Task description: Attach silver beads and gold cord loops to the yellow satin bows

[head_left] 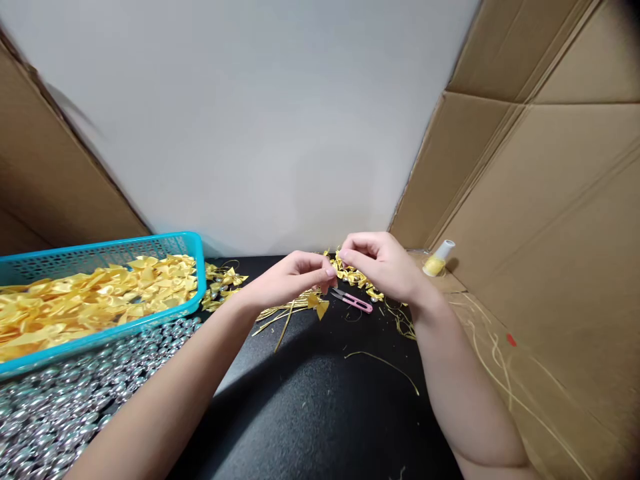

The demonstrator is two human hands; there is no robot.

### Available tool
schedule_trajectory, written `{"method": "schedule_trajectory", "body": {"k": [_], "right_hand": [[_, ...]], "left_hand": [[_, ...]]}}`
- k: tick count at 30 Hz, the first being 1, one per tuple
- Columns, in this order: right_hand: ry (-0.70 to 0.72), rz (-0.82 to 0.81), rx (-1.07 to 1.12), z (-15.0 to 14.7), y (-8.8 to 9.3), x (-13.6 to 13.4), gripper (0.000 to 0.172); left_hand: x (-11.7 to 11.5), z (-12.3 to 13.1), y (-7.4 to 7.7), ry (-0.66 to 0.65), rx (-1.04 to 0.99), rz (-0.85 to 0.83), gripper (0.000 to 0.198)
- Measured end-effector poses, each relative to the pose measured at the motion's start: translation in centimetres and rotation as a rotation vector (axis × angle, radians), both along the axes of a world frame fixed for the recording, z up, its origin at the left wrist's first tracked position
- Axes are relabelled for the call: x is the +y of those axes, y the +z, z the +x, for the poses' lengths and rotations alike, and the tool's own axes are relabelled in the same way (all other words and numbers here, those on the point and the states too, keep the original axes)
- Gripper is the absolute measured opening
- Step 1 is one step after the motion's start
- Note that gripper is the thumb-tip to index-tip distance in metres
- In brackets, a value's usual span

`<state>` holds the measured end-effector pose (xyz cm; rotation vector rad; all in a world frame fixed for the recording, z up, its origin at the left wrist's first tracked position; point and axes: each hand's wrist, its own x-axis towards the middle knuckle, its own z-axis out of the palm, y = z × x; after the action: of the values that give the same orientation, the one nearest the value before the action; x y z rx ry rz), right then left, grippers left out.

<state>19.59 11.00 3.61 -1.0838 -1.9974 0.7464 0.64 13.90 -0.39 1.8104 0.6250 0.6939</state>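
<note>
My left hand (297, 277) is closed in a pinch above the black tabletop. A yellow ribbon bow (319, 306) shows just beneath its fingers; whether they grip it I cannot tell. Thumb and forefinger of my right hand (377, 263) are pressed together, slightly higher and to the right; anything between them is too small to make out. Pink-handled thread snips (355, 302) lie on the table between and below the hands. Behind the right hand is a pile of yellow bows with silver beads (353, 277). Gold cord lengths (285, 308) lie bundled under the left hand.
On the left, a blue basket (203, 273) holds many yellow bows, with silver beads (95, 380) spread before it. More bows (220, 283) lie beside it. A small bottle (439, 259) stands at right. Cardboard walls (550, 200) flank the table; a loose cord (385, 362) lies in front.
</note>
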Motion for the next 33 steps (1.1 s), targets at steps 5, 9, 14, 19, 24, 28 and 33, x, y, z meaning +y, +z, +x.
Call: {"method": "schedule_trajectory", "body": {"k": [5, 9, 14, 19, 24, 28, 33], "right_hand": [[-0.036, 0.014, 0.059, 0.3, -0.1, 0.4, 0.024], [-0.016, 0.025, -0.09, -0.1, -0.5, 0.2, 0.025], [0.015, 0.182, -0.182, -0.5, -0.5, -0.7, 0.026], [-0.031, 0.253, -0.189, 0.0, 0.1, -1.0, 0.019], [0.002, 0.366, -0.189, 0.1, -0.4, 0.1, 0.018], [-0.059, 0.446, -0.158, 0.0, -1.1, 1.4, 0.015], [-0.146, 0.478, -0.163, 0.0, -1.7, 2.2, 0.012]], "left_hand": [[0.2, 0.1, 0.0, 0.079, -0.358, -0.224, 0.035], [0.3, 0.6, 0.1, 0.314, -0.659, -0.292, 0.028], [-0.3, 0.9, -0.1, 0.374, -0.314, -0.121, 0.025], [-1.0, 0.5, 0.3, 0.119, -0.093, 0.002, 0.028], [-0.8, 0.2, -0.1, 0.017, -0.116, -0.113, 0.031], [-0.3, 0.4, -0.7, 0.078, -0.266, -0.226, 0.03], [0.1, 0.6, -0.4, 0.068, -0.355, -0.276, 0.031]]}}
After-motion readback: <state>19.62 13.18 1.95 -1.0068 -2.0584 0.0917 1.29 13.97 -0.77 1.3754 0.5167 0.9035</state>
